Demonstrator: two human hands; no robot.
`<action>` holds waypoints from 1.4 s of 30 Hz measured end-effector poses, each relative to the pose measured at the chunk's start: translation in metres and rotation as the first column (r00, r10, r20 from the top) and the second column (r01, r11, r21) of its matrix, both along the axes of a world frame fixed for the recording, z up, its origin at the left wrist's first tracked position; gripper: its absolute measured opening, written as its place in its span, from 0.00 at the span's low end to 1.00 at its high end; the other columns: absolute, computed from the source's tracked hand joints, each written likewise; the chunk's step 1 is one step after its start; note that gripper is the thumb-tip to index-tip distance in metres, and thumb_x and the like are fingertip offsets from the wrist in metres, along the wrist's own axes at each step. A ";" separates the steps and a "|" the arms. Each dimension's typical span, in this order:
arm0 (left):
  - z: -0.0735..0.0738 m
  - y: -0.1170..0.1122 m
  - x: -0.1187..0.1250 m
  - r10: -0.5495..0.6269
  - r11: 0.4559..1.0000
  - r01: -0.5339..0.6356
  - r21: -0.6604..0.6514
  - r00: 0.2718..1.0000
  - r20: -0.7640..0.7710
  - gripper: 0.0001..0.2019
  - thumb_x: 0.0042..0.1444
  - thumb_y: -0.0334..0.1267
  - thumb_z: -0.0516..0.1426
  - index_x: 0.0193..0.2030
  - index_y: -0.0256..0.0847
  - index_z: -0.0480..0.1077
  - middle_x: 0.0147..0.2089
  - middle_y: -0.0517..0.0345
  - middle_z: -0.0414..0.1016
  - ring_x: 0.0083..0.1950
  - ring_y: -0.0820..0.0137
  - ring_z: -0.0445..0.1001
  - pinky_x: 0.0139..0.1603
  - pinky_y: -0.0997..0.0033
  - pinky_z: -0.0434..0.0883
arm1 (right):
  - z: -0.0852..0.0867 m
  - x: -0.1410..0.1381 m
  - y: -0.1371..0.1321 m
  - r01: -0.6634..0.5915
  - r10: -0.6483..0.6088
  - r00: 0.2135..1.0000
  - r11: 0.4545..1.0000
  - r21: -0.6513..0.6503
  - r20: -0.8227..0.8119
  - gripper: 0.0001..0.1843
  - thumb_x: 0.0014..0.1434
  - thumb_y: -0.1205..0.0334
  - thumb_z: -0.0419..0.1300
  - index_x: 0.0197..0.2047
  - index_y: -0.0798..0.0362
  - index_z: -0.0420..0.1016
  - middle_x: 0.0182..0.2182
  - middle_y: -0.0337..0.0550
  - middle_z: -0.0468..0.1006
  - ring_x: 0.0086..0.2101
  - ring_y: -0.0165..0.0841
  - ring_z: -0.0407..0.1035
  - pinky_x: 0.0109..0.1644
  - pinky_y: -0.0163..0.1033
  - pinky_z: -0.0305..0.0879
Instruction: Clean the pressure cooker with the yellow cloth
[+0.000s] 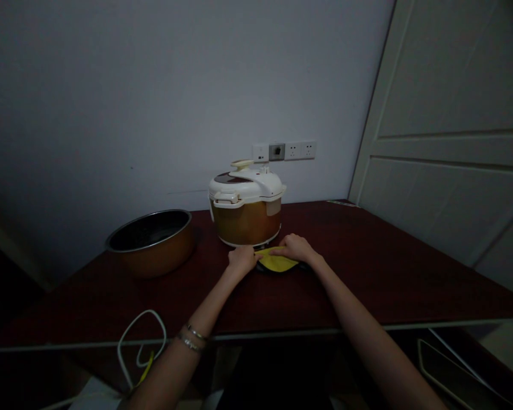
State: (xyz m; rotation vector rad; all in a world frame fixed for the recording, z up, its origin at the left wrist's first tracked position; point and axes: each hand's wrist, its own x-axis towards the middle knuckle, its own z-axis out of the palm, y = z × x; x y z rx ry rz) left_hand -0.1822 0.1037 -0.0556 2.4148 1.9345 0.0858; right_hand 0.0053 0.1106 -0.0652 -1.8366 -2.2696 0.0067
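A yellow cloth [277, 262] with a dark edge or underside lies on the dark red table, just in front of the pressure cooker [248, 221]. Its left end is pinched by my left hand [241, 259], whose fingers are closed. On the far right side of the cloth, my right hand [298, 249] grips it with bent fingers and thumb. The cooker has a white lid with a cream knob, a gold-brown body and white side handles, and its lid is on. Neither hand touches the cooker.
An orange-brown inner pot [154, 253] with a black inside sits at the table's left. A white cable [120, 347] loops over the front edge of the table [389, 273]. Wall sockets [300, 150] are behind the cooker; a pale door [448, 131] stands at the right.
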 end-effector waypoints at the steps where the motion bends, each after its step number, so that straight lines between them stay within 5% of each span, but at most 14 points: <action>1: -0.001 -0.002 -0.007 -0.003 1.000 0.003 -0.013 1.000 -0.009 0.23 0.57 0.53 0.51 0.49 0.38 0.72 0.48 0.38 0.75 0.52 0.55 0.73 0.47 0.62 0.68 | 0.000 -0.001 -0.001 -0.053 0.052 0.998 0.998 -0.030 -0.017 0.32 0.52 0.31 0.50 0.30 0.49 0.81 0.30 0.47 0.80 0.34 0.38 0.75 0.33 0.34 0.63; 5: -0.002 -0.008 -0.031 0.035 0.999 -0.035 0.003 0.999 -0.036 0.24 0.56 0.56 0.51 0.47 0.39 0.73 0.46 0.39 0.76 0.50 0.54 0.74 0.46 0.61 0.69 | -0.001 -0.018 -0.004 -0.086 0.086 0.996 0.996 -0.006 -0.014 0.32 0.52 0.30 0.50 0.30 0.49 0.81 0.30 0.46 0.80 0.34 0.37 0.74 0.34 0.33 0.63; 13: 0.009 0.009 -0.039 0.133 0.985 -0.129 0.113 0.990 -0.035 0.24 0.59 0.55 0.48 0.46 0.38 0.73 0.47 0.39 0.75 0.50 0.55 0.74 0.46 0.61 0.69 | -0.006 -0.053 0.003 0.089 -0.099 0.994 0.981 0.172 0.047 0.40 0.59 0.32 0.37 0.36 0.54 0.80 0.34 0.56 0.80 0.38 0.41 0.75 0.39 0.39 0.66; 23: 0.010 0.020 -0.018 0.081 0.985 -0.078 0.152 0.997 -0.012 0.23 0.58 0.54 0.51 0.47 0.38 0.73 0.47 0.38 0.75 0.50 0.55 0.73 0.47 0.62 0.69 | -0.001 -0.034 0.003 0.174 -0.175 0.985 0.974 0.148 -0.006 0.39 0.57 0.31 0.41 0.40 0.54 0.80 0.36 0.58 0.79 0.40 0.44 0.74 0.41 0.41 0.66; 30: -0.001 0.009 0.026 -0.046 0.975 0.040 0.218 0.999 0.026 0.20 0.61 0.48 0.49 0.44 0.34 0.74 0.43 0.38 0.76 0.46 0.55 0.75 0.43 0.60 0.70 | -0.001 0.001 0.006 0.322 -0.317 0.945 0.945 0.059 -0.086 0.33 0.55 0.34 0.49 0.37 0.54 0.80 0.37 0.56 0.79 0.40 0.44 0.74 0.40 0.42 0.66; 34: -0.008 0.003 0.040 -0.100 0.988 0.087 0.129 0.990 0.102 0.22 0.61 0.49 0.47 0.44 0.34 0.74 0.43 0.38 0.77 0.46 0.55 0.76 0.43 0.60 0.70 | -0.002 0.043 0.009 0.113 -0.183 0.893 0.976 -0.187 -0.411 0.27 0.50 0.38 0.58 0.33 0.56 0.79 0.30 0.46 0.79 0.32 0.37 0.73 0.33 0.36 0.65; 37: -0.008 0.000 0.036 -0.096 0.995 0.100 -0.006 0.973 0.208 0.24 0.60 0.51 0.45 0.47 0.35 0.72 0.47 0.37 0.75 0.50 0.53 0.74 0.44 0.58 0.70 | 0.002 0.059 0.004 -0.162 -0.102 0.714 0.938 -0.305 -0.693 0.23 0.47 0.46 0.62 0.37 0.57 0.77 0.29 0.43 0.79 0.28 0.33 0.71 0.31 0.35 0.65; 42: -0.011 -0.009 0.027 -0.102 0.982 0.144 -0.123 0.950 0.295 0.25 0.62 0.48 0.40 0.48 0.36 0.72 0.51 0.37 0.74 0.52 0.52 0.73 0.47 0.57 0.69 | 0.013 0.028 -0.015 -0.463 -0.022 0.510 0.836 -0.296 -0.860 0.24 0.45 0.51 0.65 0.43 0.56 0.74 0.39 0.45 0.78 0.37 0.35 0.73 0.42 0.39 0.68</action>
